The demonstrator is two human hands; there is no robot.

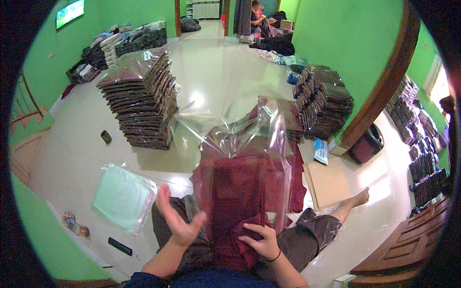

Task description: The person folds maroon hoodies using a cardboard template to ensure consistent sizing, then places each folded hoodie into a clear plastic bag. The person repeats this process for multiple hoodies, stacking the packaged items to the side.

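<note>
A folded maroon garment [240,192] lies across my lap, partly inside a clear plastic bag [240,139] that stands up over its far end. My right hand [261,240] presses down on the near end of the garment, fingers bent on the cloth. To the left of the bag, my left hand [177,221] is raised with its fingers spread and holds nothing; it looks blurred. My legs are folded on the floor, one bare foot [360,197] stretched out to the right.
A pile of empty clear bags [122,197] lies at my left. Tall stacks of bagged dark garments [144,101] stand ahead on the left and ahead on the right [324,103]. A cardboard sheet [329,182] is on the floor at right. A person sits in the far doorway [257,14].
</note>
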